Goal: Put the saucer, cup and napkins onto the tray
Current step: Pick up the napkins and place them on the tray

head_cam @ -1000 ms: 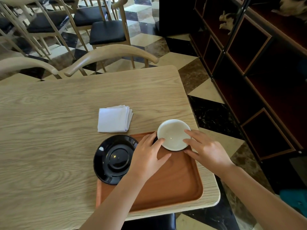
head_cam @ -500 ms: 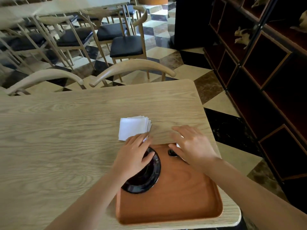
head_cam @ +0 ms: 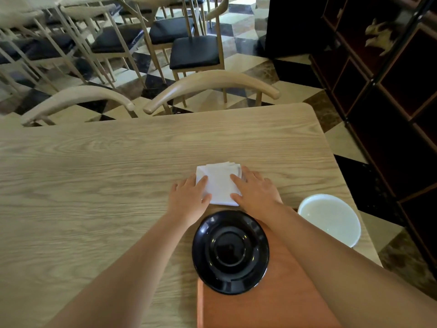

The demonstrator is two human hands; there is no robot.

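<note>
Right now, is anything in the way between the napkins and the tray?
Yes. The round black saucer sits on the orange-brown wooden tray, at its near-napkin end, right behind the stack of white paper napkins. Both hands, left and right, are on the stack.

tray (head_cam: 272, 304) mostly under the right forearm and cut off at the bottom edge, napkins' (head_cam: 218, 183) side edges covered by both hands, cup's (head_cam: 331, 218) base out of sight
</note>
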